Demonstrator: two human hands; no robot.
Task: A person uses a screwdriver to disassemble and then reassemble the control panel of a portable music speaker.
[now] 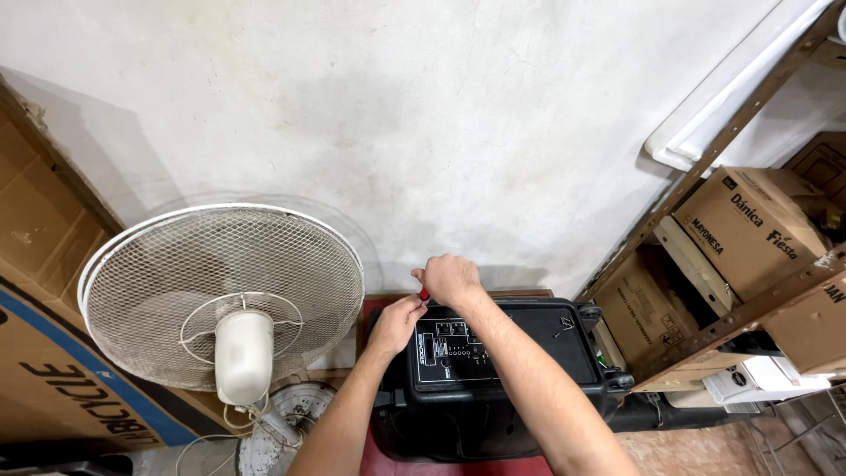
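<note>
A small red object point(424, 294), too small to identify, is pinched between both hands at the far left corner of a black portable speaker point(493, 370). The right hand point(451, 278) is closed over it from above; the left hand point(397, 322) meets it with narrowed fingertips. A white mesh fan point(220, 295) stands left, with cardboard boxes point(749, 229) on metal shelving to the right.

Even, fairly bright indoor light, soft shadow of the fan point(220, 295) on the wall point(441, 115) toward 12 o'clock, no glare, sharp centre, wide-angle bending at 3 and 9 o'clock, corners slightly soft and dimmer.
</note>
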